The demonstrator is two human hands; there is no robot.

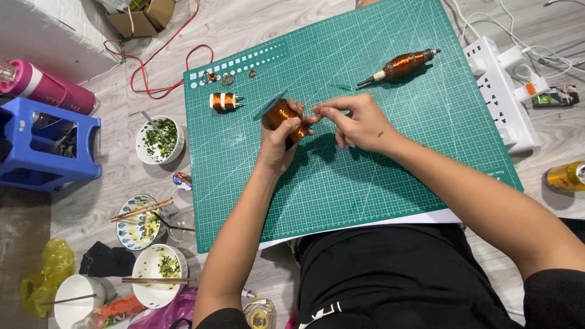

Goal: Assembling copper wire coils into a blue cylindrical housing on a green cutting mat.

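At the centre of the frame the person's left hand is clamped around a copper-wire coil wound on a dark bobbin, holding it just above the green gridded cutting mat that lies on the pale wood-grain floor. The right hand sits just beside it, thumb and forefinger pinched together right next to the coil; what they pinch is too fine to see, though it is probably a strand of wire.

In the upper part of the mat lies a long spindle wound with copper wire, and toward the upper left a small copper coil with white ends rests near some small metal rings.

Judging from this grip, a thin strand could snap if the right hand pulls sharply, or kink if slack forms. A loosened left hand could let the coil drop and its turns spring loose. The food bowls with chopsticks at the lower left stand close enough that an elbow could knock them.
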